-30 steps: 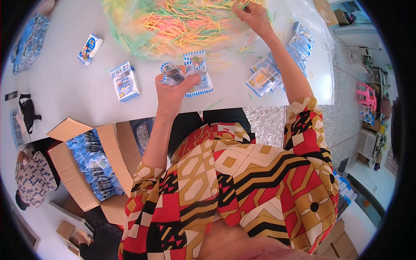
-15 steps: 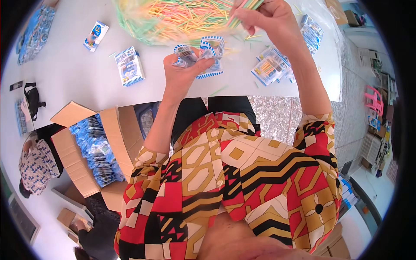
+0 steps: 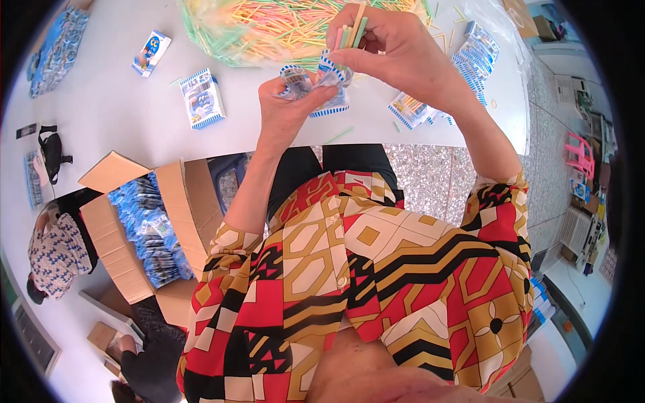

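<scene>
My left hand (image 3: 290, 107) is closed on clear plastic packets (image 3: 329, 104) with blue-and-white striped edges, held just above the white table (image 3: 248, 127). Pinched in my right hand (image 3: 396, 54) is a small bundle of thin coloured sticks (image 3: 354, 33), pink, green and yellow. That bundle stands upright at the top of the packet, its lower ends hidden by my fingers and the packet; I cannot tell how far inside they are. Behind both hands lies a big clear plastic bag (image 3: 208, 40) spread under a heap of similar sticks (image 3: 282, 27).
Filled packets (image 3: 410, 107) and a row of more packets (image 3: 477, 57) lie to the right. Two white-and-blue packs (image 3: 201, 99) (image 3: 150, 54) are at the left. An open cardboard box (image 3: 114, 248) of blue packets (image 3: 151, 228) stands below. Other people (image 3: 60, 255) are at lower left.
My right hand has moved left and down from the heap with the bundle of sticks, reaching the packet in my left hand. The left hand has barely shifted.
</scene>
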Demonstrator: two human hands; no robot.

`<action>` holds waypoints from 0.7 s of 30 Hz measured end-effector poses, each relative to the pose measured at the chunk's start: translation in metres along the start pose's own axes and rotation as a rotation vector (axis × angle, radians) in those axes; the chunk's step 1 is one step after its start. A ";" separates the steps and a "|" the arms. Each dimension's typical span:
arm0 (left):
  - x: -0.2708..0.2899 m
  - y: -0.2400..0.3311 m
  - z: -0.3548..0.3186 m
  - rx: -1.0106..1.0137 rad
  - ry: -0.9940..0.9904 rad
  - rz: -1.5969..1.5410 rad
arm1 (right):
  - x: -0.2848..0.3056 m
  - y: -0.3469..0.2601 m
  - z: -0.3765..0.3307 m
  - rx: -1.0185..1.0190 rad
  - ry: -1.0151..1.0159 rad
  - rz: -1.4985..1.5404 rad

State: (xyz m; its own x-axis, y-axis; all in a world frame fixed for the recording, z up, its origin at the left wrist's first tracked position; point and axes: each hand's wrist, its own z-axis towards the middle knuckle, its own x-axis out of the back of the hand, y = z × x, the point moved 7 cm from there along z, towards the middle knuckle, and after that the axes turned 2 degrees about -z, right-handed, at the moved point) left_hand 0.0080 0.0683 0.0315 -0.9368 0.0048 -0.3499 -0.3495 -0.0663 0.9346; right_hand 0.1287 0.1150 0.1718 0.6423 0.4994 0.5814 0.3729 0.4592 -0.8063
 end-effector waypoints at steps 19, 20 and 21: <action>0.021 0.013 -0.006 -0.101 0.091 -0.042 | -0.018 0.118 0.014 0.043 0.076 -0.377; 0.023 0.011 -0.006 -0.100 0.095 -0.041 | -0.030 0.129 0.014 0.147 0.058 -0.432; 0.024 0.012 -0.006 -0.102 0.090 -0.055 | -0.042 0.138 0.016 0.175 0.019 -0.488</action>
State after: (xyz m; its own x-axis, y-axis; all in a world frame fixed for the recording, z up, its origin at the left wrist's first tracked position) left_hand -0.0188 0.0612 0.0333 -0.9091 -0.0781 -0.4091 -0.3923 -0.1691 0.9042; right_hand 0.1421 0.1692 0.0376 0.4340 0.1840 0.8819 0.5155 0.7521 -0.4106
